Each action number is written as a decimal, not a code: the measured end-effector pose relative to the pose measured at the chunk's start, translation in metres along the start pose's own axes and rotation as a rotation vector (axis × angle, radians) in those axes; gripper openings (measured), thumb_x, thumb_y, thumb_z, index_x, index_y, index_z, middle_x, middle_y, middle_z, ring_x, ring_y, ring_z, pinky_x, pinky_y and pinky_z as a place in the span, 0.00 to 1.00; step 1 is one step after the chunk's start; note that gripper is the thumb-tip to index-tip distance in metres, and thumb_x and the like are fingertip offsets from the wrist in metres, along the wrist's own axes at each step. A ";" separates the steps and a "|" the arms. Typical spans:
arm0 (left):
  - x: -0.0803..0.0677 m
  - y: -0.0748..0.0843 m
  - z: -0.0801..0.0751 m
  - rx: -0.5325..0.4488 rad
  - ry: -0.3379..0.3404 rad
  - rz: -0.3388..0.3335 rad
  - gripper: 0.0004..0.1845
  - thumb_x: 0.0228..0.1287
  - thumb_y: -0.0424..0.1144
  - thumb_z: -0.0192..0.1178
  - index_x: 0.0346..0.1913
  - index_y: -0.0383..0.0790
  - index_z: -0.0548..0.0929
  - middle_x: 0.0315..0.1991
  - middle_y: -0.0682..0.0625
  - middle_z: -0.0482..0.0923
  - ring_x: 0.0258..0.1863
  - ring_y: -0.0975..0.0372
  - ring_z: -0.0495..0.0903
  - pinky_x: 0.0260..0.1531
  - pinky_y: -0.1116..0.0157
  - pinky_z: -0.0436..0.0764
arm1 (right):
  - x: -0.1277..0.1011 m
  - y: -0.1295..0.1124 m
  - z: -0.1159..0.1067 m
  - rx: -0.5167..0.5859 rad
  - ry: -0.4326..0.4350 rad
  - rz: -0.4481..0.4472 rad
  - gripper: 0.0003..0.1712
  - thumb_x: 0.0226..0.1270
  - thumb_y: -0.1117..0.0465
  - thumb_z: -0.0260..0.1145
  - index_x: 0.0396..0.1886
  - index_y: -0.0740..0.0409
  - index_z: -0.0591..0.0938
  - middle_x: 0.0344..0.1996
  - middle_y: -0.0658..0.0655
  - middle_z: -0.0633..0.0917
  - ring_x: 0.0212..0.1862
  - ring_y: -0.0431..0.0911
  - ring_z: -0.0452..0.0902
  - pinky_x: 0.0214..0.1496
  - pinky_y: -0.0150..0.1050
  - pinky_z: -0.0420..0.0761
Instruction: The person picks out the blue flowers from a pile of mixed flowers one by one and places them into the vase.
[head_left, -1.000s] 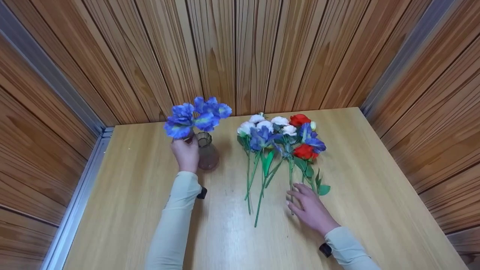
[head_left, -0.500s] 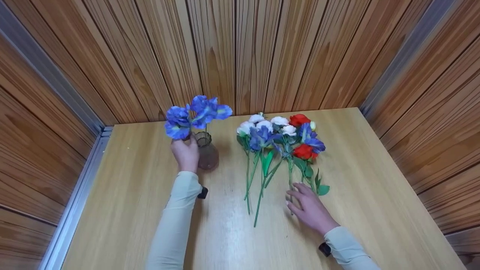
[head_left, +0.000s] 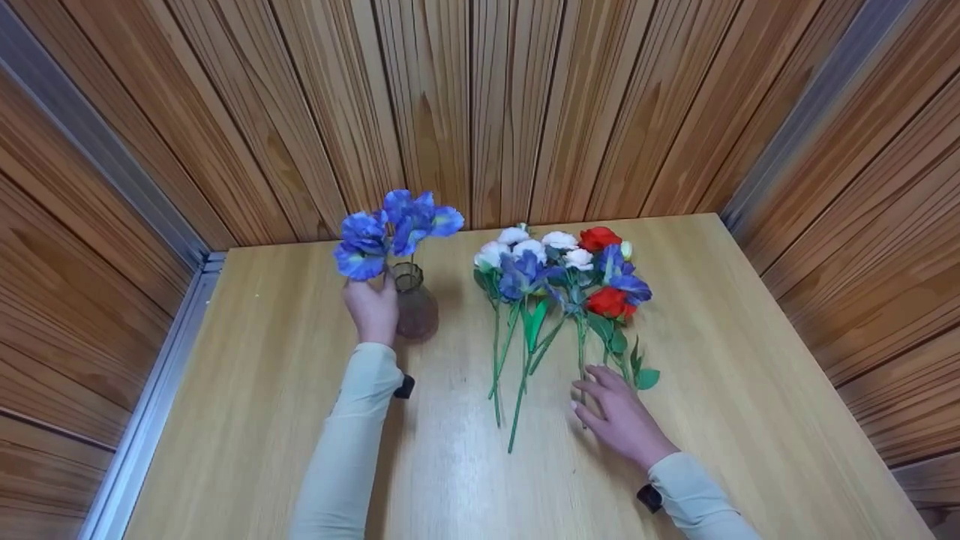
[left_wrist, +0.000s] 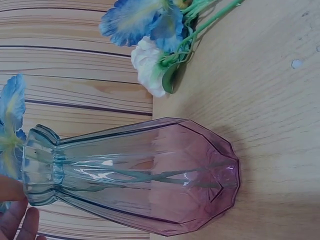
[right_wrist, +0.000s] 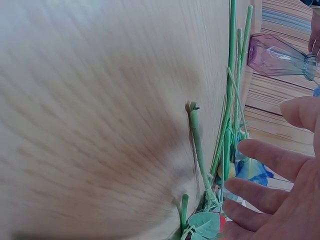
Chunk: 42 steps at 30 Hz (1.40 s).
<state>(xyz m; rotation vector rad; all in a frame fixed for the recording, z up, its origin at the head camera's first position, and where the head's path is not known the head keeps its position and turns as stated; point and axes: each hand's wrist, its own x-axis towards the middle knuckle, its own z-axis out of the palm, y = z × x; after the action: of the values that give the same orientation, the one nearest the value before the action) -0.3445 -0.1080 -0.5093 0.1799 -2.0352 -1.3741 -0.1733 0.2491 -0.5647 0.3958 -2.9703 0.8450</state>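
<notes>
A pink-tinted glass vase (head_left: 416, 309) stands at the back left of the wooden table (head_left: 720, 360). Blue flowers (head_left: 394, 229) rise from its mouth, and their green stems show through the glass of the vase (left_wrist: 145, 175). My left hand (head_left: 373, 291) is at the vase's neck and pinches the stems just under the blooms; its fingertips (left_wrist: 17, 222) show beside the rim. My right hand (head_left: 600, 391) lies flat with straight fingers (right_wrist: 272, 157) on the lower stems (right_wrist: 197, 145) of a loose bunch of white, blue and red flowers (head_left: 562, 270) lying on the table.
Wooden panel walls close the table in at the back and on both sides, with a metal rail (head_left: 142, 420) along the left edge. Bare tabletop lies in front of the hands and to the right of the bunch.
The blue blooms have turned and shifted slightly over the vase while my left hand stays at the neck. My right hand has not moved.
</notes>
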 end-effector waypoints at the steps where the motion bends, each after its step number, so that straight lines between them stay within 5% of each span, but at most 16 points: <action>1: 0.000 0.000 0.000 -0.003 0.001 0.005 0.11 0.55 0.28 0.67 0.41 0.27 0.81 0.39 0.38 0.82 0.44 0.48 0.79 0.50 0.56 0.75 | 0.000 0.000 0.000 -0.003 -0.002 0.001 0.23 0.66 0.52 0.65 0.55 0.60 0.81 0.64 0.66 0.69 0.67 0.61 0.59 0.66 0.59 0.61; 14: -0.003 0.000 -0.005 -0.038 -0.061 0.023 0.10 0.55 0.27 0.66 0.40 0.28 0.80 0.36 0.38 0.81 0.41 0.48 0.79 0.48 0.51 0.75 | 0.003 -0.004 -0.006 -0.012 0.002 0.009 0.30 0.66 0.50 0.65 0.64 0.57 0.74 0.66 0.65 0.68 0.68 0.60 0.58 0.65 0.60 0.61; 29: -0.029 -0.002 -0.028 0.095 -0.286 0.119 0.32 0.62 0.41 0.64 0.65 0.32 0.66 0.61 0.37 0.70 0.63 0.51 0.68 0.63 0.58 0.66 | 0.005 -0.004 -0.006 -0.066 0.030 -0.035 0.30 0.67 0.50 0.63 0.65 0.59 0.73 0.67 0.64 0.66 0.69 0.63 0.55 0.69 0.60 0.51; 39: -0.048 -0.002 -0.038 0.170 -0.377 0.046 0.36 0.65 0.49 0.60 0.66 0.29 0.62 0.63 0.36 0.66 0.63 0.48 0.66 0.63 0.55 0.65 | 0.003 -0.007 -0.008 -0.071 -0.011 -0.004 0.39 0.69 0.33 0.48 0.67 0.54 0.72 0.70 0.61 0.63 0.72 0.60 0.50 0.71 0.59 0.47; 42: -0.057 0.001 -0.041 0.181 -0.386 0.050 0.38 0.66 0.51 0.58 0.70 0.31 0.58 0.66 0.36 0.63 0.65 0.48 0.64 0.64 0.54 0.63 | 0.002 -0.008 -0.008 -0.066 -0.011 0.004 0.36 0.69 0.35 0.51 0.67 0.54 0.71 0.70 0.61 0.63 0.72 0.59 0.48 0.71 0.59 0.47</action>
<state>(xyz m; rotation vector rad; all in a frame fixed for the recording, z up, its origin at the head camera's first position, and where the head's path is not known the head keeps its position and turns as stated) -0.2761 -0.1131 -0.5243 -0.0644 -2.4658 -1.2670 -0.1735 0.2463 -0.5534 0.3928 -3.0010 0.7451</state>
